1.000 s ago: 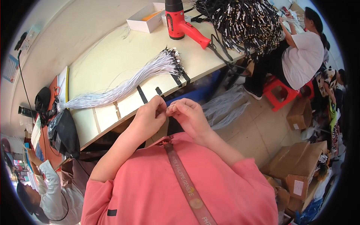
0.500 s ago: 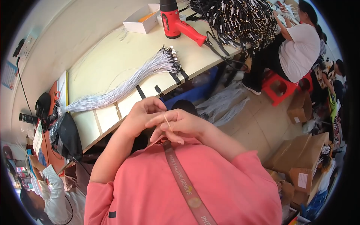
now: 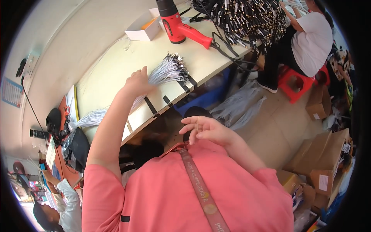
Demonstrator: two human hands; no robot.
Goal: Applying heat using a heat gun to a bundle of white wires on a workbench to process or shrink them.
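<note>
A long bundle of thin white wires (image 3: 94,117) lies along the table, its tips at the right end dark with small metal-looking parts (image 3: 176,63). My left hand (image 3: 138,83) is stretched over the middle of this bundle, fingers apart and partly blurred; whether it touches the wires I cannot tell. In front of my chest, my right hand (image 3: 208,129) is held with its fingers spread and slightly bent. A thin tan rubber band (image 3: 198,123) loops around fingers of that hand.
On the pale table (image 3: 106,71) stand a red-and-black heat gun (image 3: 176,29) and a white box (image 3: 145,29). A heap of black cables (image 3: 247,23) fills the far right. Beyond it, one person (image 3: 313,38) sits on a red stool (image 3: 291,83); another person (image 3: 63,205) is at lower left.
My hands were together at the rubber band and have parted. The left one has moved up and left over the wire bundle; the right one has moved slightly right, keeping the band.
</note>
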